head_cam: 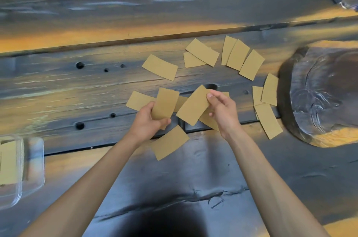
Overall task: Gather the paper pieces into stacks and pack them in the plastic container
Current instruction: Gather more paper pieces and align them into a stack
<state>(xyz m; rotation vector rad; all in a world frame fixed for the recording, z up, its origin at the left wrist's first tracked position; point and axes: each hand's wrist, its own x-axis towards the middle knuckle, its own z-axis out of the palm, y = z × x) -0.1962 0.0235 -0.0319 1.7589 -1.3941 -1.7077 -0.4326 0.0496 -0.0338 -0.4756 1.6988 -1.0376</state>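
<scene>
You are gripping a small stack in your left hand and pinching one piece in your right hand, just beside it, while the container is lying far left on the bench.

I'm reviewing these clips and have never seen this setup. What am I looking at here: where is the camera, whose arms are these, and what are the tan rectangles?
There is no machine here. The single picture comes from a camera worn on a person's head, looking down at their own bare arms over a dark, worn wooden table.

The tan rectangles are cut paper pieces, many scattered loose on the table, such as one further from the person.

The left hand grips an upright piece, possibly a small stack. The right hand pinches a single piece by its corner, close beside the left hand's paper.

At the left edge sits a clear plastic container that already holds some paper.
</scene>
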